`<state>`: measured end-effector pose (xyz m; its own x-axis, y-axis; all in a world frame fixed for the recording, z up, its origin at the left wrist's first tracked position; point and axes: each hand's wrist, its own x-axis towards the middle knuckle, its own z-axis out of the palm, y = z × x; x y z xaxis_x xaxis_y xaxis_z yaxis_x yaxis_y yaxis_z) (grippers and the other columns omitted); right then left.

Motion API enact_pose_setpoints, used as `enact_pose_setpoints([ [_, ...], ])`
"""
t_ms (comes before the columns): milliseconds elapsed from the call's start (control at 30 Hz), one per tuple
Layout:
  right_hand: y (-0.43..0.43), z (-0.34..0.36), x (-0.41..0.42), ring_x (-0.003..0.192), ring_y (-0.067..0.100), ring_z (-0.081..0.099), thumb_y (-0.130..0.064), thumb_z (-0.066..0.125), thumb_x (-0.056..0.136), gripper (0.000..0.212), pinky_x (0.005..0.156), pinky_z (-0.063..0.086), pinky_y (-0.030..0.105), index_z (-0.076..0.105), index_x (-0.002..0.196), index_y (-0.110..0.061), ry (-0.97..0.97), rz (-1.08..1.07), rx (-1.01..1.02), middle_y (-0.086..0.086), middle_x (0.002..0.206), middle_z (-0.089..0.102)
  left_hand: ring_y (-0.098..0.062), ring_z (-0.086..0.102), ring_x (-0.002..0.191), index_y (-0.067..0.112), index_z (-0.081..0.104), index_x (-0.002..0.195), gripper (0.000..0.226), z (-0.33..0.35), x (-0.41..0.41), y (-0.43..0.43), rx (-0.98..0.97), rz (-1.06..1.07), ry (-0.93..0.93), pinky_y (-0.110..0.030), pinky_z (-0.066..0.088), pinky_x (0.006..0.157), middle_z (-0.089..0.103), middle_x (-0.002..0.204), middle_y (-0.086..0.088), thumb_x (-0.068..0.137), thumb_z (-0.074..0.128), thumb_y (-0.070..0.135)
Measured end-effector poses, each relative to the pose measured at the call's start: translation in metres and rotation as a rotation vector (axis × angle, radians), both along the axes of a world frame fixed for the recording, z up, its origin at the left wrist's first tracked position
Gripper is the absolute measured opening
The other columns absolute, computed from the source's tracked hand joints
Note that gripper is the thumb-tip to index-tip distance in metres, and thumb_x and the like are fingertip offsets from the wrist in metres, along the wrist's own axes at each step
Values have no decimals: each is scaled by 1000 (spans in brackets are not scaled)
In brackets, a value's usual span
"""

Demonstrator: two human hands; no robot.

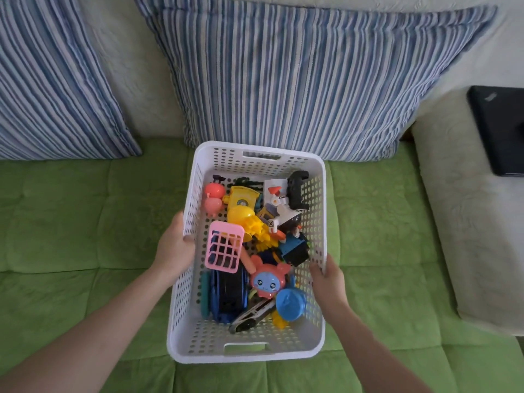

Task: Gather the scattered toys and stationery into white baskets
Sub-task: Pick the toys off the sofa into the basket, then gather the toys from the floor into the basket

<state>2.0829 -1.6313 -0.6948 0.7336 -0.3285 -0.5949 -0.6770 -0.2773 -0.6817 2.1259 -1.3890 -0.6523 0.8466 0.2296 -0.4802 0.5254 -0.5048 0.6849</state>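
White basket [181,307] of toys [266,282], two-handed hold.
Left hand [175,248] and right hand [329,279] each grip a side rim, basket between the grips, above green sofa seat [85,222]. Advised: lift evenly, keep level.

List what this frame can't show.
Head view:
- Lower toys: buried under pink grid toy and blue-faced toy.
- Black flat object: cut off by right edge.
- Fingers of left hand and right hand: partly hidden by white basket walls.
- Basket underside: hidden; resting or lifted, cannot tell.
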Motion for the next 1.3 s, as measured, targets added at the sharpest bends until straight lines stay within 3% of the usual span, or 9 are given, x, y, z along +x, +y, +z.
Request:
enact_pose_setpoints([
  [200, 31, 24, -14, 60, 9, 50, -8, 40, 97, 18, 54, 42, 22, 55, 103, -14, 39, 128, 8, 1, 77, 58, -29, 61, 83, 12, 47, 106, 26, 21, -42, 39, 5, 118, 43, -38, 50, 65, 59, 97, -10, 88, 40, -7],
  [433, 106, 67, -52, 77, 16, 59, -6, 38, 94, 17, 73, 53, 34, 52, 98, -16, 67, 250, 48, 1, 84, 60, -39, 66, 84, 20, 51, 113, 40, 11, -112, 162, -23, 268, 170, -57, 55, 66, 66, 102, -19, 82, 48, -4],
  [667, 177, 147, -71, 64, 15, 52, -7, 37, 94, 23, 58, 44, 30, 57, 106, -8, 13, 268, 4, 3, 77, 57, -29, 62, 71, 4, 49, 99, 23, 146, -124, 184, -91, 231, 59, -35, 48, 52, 60, 83, -19, 86, 39, -12],
  [800, 211, 195, -84, 54, 11, 44, -8, 36, 96, 22, 51, 38, 26, 54, 109, -4, -57, 286, -56, 8, 74, 56, -24, 57, 72, 15, 48, 82, 30, 198, -144, 218, -203, 253, -25, -30, 43, 53, 56, 84, -14, 86, 39, -13],
  [933, 250, 248, -101, 56, 11, 47, -8, 38, 96, 20, 51, 40, 23, 54, 109, -8, -145, 366, -99, 8, 74, 57, -22, 62, 73, 15, 51, 87, 18, 253, -170, 256, -331, 292, -98, -30, 52, 51, 60, 86, -15, 89, 44, -2],
  [1067, 287, 295, -104, 56, 14, 46, -11, 42, 96, 18, 53, 41, 27, 56, 105, -4, -179, 454, -131, 10, 75, 58, -28, 63, 82, 17, 50, 82, 17, 291, -182, 297, -377, 377, -151, -47, 54, 76, 61, 91, -15, 87, 48, 1],
  [1133, 304, 318, -101, 56, 16, 46, -6, 45, 93, 17, 53, 40, 29, 58, 103, -5, -182, 464, -103, 15, 75, 59, -22, 61, 79, 18, 48, 83, 19, 305, -188, 314, -384, 410, -173, -42, 54, 73, 58, 86, -6, 86, 49, -1],
  [1200, 319, 339, -99, 65, 21, 50, -4, 48, 91, 13, 58, 44, 34, 59, 97, -5, -190, 465, -63, 25, 85, 65, -15, 57, 76, 17, 47, 96, 21, 316, -196, 330, -399, 428, -180, -32, 50, 64, 54, 85, 1, 86, 49, -2],
  [1300, 347, 365, -93, 75, 27, 57, -1, 51, 89, 13, 80, 51, 50, 59, 97, -6, -221, 495, -23, 25, 90, 65, -21, 60, 93, 14, 45, 120, 42, 330, -213, 357, -449, 457, -169, -40, 52, 81, 58, 100, -2, 82, 55, -4],
])
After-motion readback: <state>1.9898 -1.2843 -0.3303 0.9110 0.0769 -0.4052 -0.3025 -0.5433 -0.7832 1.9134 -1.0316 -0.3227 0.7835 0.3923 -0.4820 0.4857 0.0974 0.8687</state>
